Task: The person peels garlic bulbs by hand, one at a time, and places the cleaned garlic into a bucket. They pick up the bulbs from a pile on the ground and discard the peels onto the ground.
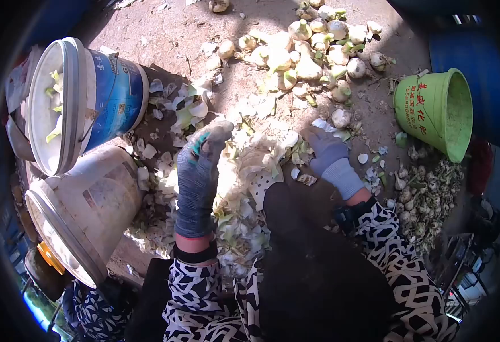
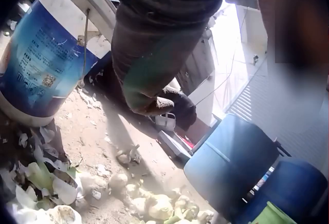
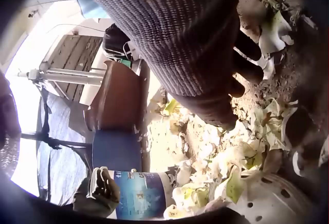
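My left hand, in a dark grey glove with a green patch, hovers over the heap of pale peelings. In the left wrist view its fingers are loosely bent, with nothing visible between them. Lower and to the right, my right hand, in a light grey-purple glove, reaches to the ground at the edge of the peelings. The right wrist view has its fingers spread and pointing down close over loose skins. Beyond both hands lies a pile of white bulbs with short green stems.
At left, a blue-and-white bucket and a dirty white bucket lie tipped over. A green bucket lies at right, above a heap of smaller bulbs. A white perforated shoe stands among the peelings.
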A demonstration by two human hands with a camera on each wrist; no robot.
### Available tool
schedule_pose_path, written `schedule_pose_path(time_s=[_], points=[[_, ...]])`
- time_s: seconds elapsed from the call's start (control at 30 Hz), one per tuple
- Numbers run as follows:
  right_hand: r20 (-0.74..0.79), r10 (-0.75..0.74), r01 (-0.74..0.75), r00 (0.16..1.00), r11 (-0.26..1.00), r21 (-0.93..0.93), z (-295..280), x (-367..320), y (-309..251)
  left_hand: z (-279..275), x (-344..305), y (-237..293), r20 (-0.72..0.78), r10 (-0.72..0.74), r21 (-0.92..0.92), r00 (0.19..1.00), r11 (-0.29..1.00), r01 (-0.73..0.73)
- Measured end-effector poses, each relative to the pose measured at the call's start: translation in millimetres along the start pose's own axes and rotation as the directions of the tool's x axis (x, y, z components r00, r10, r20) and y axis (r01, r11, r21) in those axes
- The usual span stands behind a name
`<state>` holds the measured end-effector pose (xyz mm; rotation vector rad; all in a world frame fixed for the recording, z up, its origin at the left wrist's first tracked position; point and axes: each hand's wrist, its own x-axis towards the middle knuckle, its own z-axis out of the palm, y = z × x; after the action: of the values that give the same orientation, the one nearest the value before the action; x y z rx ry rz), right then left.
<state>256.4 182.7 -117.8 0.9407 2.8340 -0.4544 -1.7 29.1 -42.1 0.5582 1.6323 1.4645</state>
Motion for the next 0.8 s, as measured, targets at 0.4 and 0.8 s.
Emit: schedule_pose_path(time_s=[0.4,0.8], points=[[-0.003,0.595,-0.593,0.804,0.8,0.09,-9.6,6.9,86.0,-76.0,-29.4,-118.5,-0.137,-0.394,0.897,0.909,0.34,0.282],[-0.285,-0.137,0.302,0.949,0.661,0.687,-84.6,63.6,-91.4,36.1,-0.9,10.3,0.107,-0.043,-0.402,0.993,0.912,0.083]])
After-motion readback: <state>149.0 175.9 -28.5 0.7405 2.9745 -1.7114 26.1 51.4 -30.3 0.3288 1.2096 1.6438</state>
